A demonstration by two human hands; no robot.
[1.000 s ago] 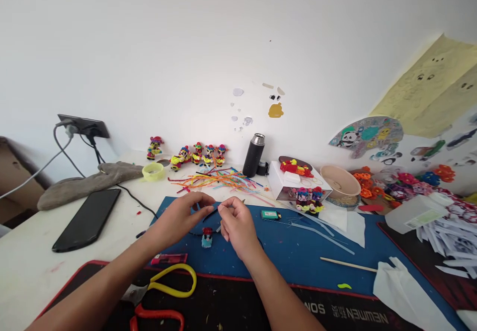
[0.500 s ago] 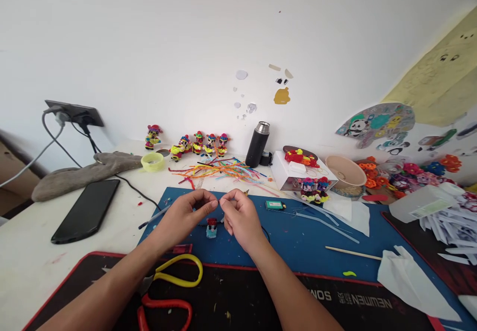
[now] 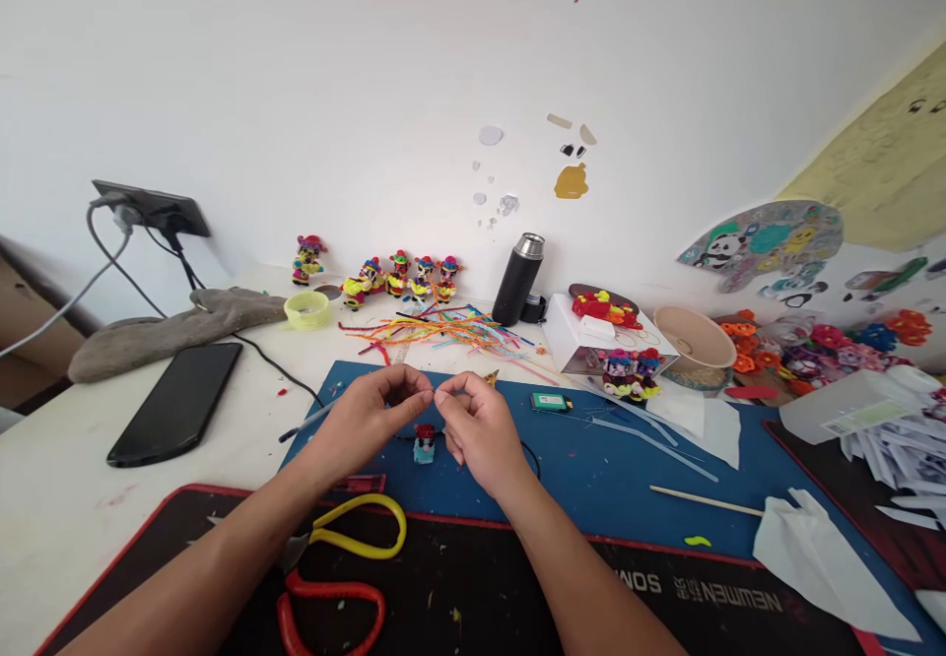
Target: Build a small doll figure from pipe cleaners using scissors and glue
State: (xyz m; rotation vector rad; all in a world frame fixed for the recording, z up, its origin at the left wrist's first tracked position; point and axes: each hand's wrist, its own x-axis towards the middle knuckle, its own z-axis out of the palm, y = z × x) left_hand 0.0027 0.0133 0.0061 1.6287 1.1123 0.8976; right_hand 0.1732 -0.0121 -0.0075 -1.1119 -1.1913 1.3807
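Note:
My left hand (image 3: pixel 380 408) and my right hand (image 3: pixel 477 427) meet fingertip to fingertip above the blue mat (image 3: pixel 591 479). Thumb and forefinger are pinched together on each side. Whatever lies between the tips is too small to make out. Just below and behind them on the mat stands a small light-blue figure with a red top (image 3: pixel 424 444). Under my left forearm lie scissors (image 3: pixel 362 528) with one yellow and one red handle loop, their blades partly covered by the arm.
Pipe cleaners (image 3: pixel 443 329) lie piled behind the mat, with several small figures (image 3: pixel 399 275) along the wall. A black flask (image 3: pixel 518 280) stands beside a white box (image 3: pixel 576 346). At left is a phone (image 3: pixel 175 405); at right, a wooden stick (image 3: pixel 702 500) and tissue (image 3: pixel 820 557).
The whole view has shifted slightly, so most things sit a little further right and higher. Both hands keep the same fingertip-to-fingertip pinch.

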